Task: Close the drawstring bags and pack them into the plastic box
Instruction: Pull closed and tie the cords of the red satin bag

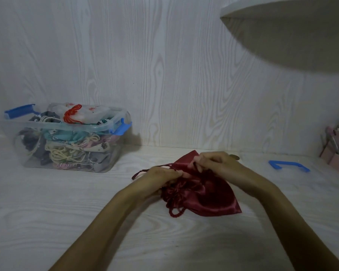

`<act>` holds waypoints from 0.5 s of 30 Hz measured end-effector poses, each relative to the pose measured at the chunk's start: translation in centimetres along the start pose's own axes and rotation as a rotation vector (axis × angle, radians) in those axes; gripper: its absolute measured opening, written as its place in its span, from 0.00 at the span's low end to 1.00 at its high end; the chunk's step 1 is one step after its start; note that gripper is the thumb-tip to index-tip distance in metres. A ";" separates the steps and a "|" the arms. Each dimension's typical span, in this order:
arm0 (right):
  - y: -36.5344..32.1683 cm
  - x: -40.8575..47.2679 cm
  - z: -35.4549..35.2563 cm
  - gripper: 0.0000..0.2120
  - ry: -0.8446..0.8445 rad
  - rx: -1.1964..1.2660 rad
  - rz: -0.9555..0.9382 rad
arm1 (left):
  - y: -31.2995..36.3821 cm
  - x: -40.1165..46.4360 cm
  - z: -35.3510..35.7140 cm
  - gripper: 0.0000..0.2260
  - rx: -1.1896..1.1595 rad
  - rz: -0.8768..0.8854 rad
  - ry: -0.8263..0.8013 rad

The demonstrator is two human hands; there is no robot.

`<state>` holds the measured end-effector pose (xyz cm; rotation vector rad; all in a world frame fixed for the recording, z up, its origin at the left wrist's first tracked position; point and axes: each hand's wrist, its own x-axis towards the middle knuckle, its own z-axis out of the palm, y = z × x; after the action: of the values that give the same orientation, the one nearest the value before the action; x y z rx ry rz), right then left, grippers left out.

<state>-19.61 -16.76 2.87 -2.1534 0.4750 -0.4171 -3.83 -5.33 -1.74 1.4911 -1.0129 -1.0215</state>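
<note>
Here we are closing the dark red satin bag (207,194) on the near bench (67,212); our left hand (160,176) and right hand (215,162) pinch its cords at the gathered mouth. Next, we judge, pull them apart, then carry it left to the plastic box (70,122), already nearly full.

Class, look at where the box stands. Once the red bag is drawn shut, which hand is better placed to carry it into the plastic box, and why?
Probably the left hand: the plastic box stands to the left of the red bag, on that hand's side. The right hand would have to cross over.
</note>
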 end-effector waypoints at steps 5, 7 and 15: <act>-4.0 1.2 -1.6 0.19 0.020 -0.122 -0.081 | -0.4 0.6 0.8 0.10 -0.049 -0.100 -0.084; -6.1 2.1 -1.8 0.20 0.010 -0.212 -0.095 | -0.3 1.0 1.2 0.13 -0.116 -0.150 -0.160; -11.3 7.2 2.7 0.18 -0.312 -0.464 -0.068 | -0.6 -0.5 1.5 0.16 0.150 0.060 -0.250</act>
<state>-9.98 -12.11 11.37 -2.6288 0.3440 0.0042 -5.37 -5.22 -2.42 1.4679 -1.3288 -1.1287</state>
